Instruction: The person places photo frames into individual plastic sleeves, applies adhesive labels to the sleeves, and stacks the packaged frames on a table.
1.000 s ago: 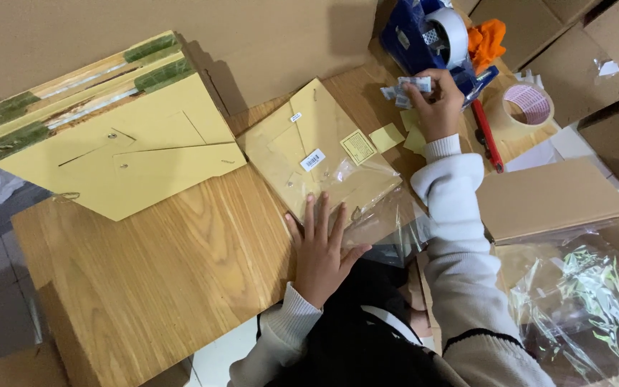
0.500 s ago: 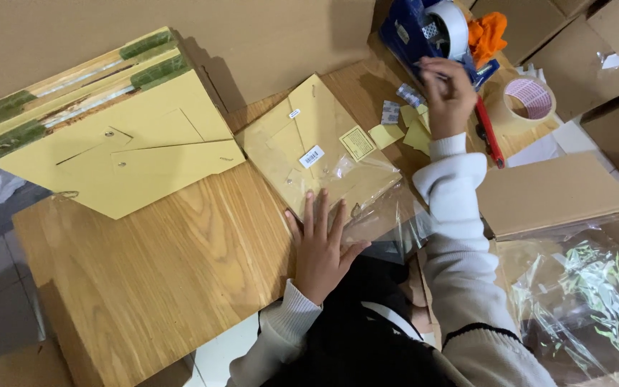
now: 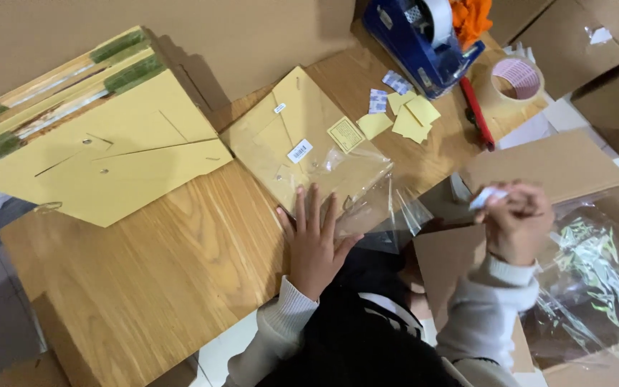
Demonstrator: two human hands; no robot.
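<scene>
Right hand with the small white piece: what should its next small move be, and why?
Probably carry the small white piece over to the bagged yellow envelope. The right hand holds it up off the table, while the left hand lies flat on the clear bag's open end, pinning it.

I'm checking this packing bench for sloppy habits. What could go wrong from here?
The left hand pins only the near edge of the bagged yellow packet, so it may slide on the table. The small label pinched in the right hand could crease or stick to its fingers. Loose yellow notes could scatter.
</scene>
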